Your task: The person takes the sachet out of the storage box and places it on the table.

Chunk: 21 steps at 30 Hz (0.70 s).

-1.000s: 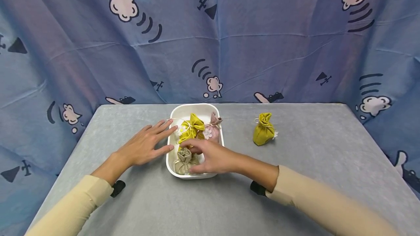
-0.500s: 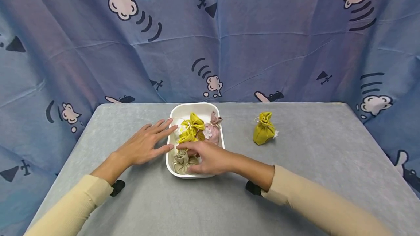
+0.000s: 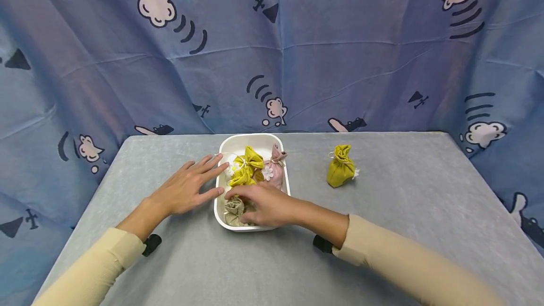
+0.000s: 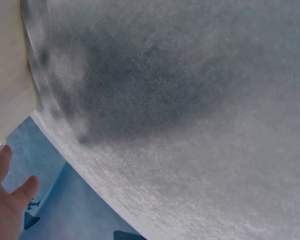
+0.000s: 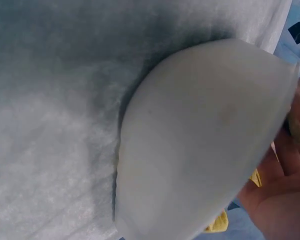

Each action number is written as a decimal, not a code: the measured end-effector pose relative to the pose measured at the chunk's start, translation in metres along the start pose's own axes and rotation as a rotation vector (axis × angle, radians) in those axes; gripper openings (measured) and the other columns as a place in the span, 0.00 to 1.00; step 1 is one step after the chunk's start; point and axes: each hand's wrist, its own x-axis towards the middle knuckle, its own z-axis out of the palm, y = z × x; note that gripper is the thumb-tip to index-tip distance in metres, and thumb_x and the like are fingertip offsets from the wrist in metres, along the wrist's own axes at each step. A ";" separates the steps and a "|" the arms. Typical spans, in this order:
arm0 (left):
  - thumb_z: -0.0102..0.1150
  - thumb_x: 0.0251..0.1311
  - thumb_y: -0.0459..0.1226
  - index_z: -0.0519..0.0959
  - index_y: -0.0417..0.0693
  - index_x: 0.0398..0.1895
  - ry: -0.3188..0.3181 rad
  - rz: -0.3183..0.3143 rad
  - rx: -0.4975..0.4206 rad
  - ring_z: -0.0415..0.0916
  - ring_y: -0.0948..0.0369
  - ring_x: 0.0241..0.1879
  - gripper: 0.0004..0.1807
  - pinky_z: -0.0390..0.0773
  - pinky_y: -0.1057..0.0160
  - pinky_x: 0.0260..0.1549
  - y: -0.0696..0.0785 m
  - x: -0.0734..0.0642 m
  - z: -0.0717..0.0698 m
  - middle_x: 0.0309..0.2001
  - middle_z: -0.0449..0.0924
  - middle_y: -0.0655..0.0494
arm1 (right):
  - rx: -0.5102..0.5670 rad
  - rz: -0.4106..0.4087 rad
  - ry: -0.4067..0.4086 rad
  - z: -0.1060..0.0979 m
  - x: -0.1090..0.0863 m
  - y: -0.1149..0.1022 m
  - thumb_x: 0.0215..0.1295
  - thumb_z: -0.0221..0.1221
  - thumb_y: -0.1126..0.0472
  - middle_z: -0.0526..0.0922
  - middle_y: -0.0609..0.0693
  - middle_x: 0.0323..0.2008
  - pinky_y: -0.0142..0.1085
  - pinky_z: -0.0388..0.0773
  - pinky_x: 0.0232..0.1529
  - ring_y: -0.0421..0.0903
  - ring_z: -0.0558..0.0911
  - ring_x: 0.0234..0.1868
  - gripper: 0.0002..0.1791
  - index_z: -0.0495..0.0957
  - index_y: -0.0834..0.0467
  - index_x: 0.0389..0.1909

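Note:
A white plastic tub (image 3: 252,139) stands at the middle of the table, holding several small drawstring pouches. My right hand (image 3: 272,204) reaches in from the right, thumb and fingers curled round a beige pouch (image 3: 233,216) at the near end. Behind that lie a yellow pouch (image 3: 244,166) and a pink pouch (image 3: 276,174) with a white flower. My left hand (image 3: 187,188) has its fingers spread, the tips at the tub's left rim. The right wrist view shows the tub's outer wall (image 5: 190,130) and part of my right hand (image 5: 285,200).
Another yellow pouch (image 3: 340,169) stands upright on the grey table (image 3: 403,192), right of the tub. A blue patterned curtain (image 3: 348,60) hangs behind the table's back edge. The left wrist view mostly shows the table surface (image 4: 190,150).
My right hand has shifted slightly left inside the tub, its fingers moving farther over the beige pouch, which has tilted a little left. My left hand has stayed in place.

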 end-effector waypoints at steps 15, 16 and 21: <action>0.46 0.71 0.60 0.59 0.56 0.78 -0.002 -0.001 -0.006 0.53 0.46 0.75 0.36 0.60 0.35 0.64 -0.001 0.002 0.001 0.78 0.53 0.51 | 0.106 0.003 0.058 -0.003 -0.005 0.002 0.55 0.69 0.71 0.84 0.44 0.49 0.34 0.76 0.49 0.38 0.79 0.46 0.25 0.80 0.56 0.55; 0.46 0.71 0.60 0.59 0.56 0.78 -0.004 -0.001 -0.005 0.53 0.46 0.75 0.36 0.60 0.35 0.64 -0.001 0.002 0.001 0.78 0.53 0.51 | 0.125 0.003 0.060 -0.004 -0.006 0.002 0.56 0.69 0.71 0.84 0.45 0.49 0.35 0.77 0.49 0.38 0.79 0.46 0.25 0.80 0.56 0.56; 0.45 0.71 0.60 0.59 0.56 0.78 -0.012 -0.008 -0.006 0.52 0.46 0.75 0.37 0.60 0.35 0.64 -0.001 0.001 0.001 0.78 0.53 0.52 | 0.192 -0.009 0.051 -0.014 -0.007 0.001 0.58 0.68 0.71 0.83 0.47 0.51 0.36 0.76 0.53 0.39 0.79 0.49 0.25 0.79 0.59 0.58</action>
